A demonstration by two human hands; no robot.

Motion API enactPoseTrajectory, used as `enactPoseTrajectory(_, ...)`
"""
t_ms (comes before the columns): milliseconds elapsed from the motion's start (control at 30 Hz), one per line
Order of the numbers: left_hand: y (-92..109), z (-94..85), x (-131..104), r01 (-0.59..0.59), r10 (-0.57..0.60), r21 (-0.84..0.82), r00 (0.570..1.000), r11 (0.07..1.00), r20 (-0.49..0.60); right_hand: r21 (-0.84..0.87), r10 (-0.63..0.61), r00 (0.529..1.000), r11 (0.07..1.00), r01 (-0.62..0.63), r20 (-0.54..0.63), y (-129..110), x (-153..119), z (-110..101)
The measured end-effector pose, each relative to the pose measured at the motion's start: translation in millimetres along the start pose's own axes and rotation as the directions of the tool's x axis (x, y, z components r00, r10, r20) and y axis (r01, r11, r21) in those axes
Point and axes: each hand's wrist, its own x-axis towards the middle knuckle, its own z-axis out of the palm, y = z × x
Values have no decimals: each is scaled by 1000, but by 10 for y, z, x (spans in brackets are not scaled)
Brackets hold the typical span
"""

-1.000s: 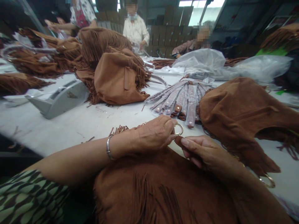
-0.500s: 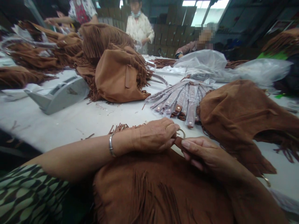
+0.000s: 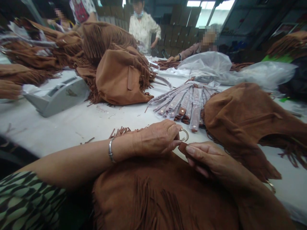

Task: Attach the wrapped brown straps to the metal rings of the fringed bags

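A brown suede bag with long fringe (image 3: 120,191) lies in front of me, below both forearms. Above its upper edge my left hand (image 3: 158,139), with a silver bracelet at the wrist, pinches a metal ring (image 3: 186,135); what the ring is fixed to is hidden behind the fingers. Between thumb and fingers my right hand (image 3: 208,156) grips a brown leather strap (image 3: 183,148), its short end pointing at the ring from just below. The rest of the strap is hidden by the hand.
Plastic-wrapped straps (image 3: 184,99) fan out beyond my hands. Another suede bag (image 3: 240,115) lies at right, and a heap of bags (image 3: 117,73) at left beside a grey tape dispenser (image 3: 57,95). A co-worker's hand (image 3: 9,89) shows at the left edge. Clear plastic (image 3: 206,62) lies farther back.
The ring shows more fully beside my left fingers, and the strap end sits slightly lower from it. Another person's hand has appeared at the left edge; a co-worker behind has stretched out an arm.
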Motion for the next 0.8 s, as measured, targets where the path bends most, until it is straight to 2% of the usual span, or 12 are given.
enactPoseTrajectory(133,-9,6,-6,1,-1,-3,1000,1000,-8,2,-5,1000,1000,5,9,2,9,-2)
enactPoseTrajectory(400,-33,20,-5,-42,41,-8,998,999,-54,3,-31,997,1000,31,-73,-5,2,44)
enactPoseTrajectory(567,-48,27,9,-45,47,54,998,998,-52,-19,-61,988,998,59,-144,-2,16,73)
enactPoseTrajectory(800,-37,34,26,65,-66,136,998,989,1,-58,-112,955,993,100,-273,2,42,105)
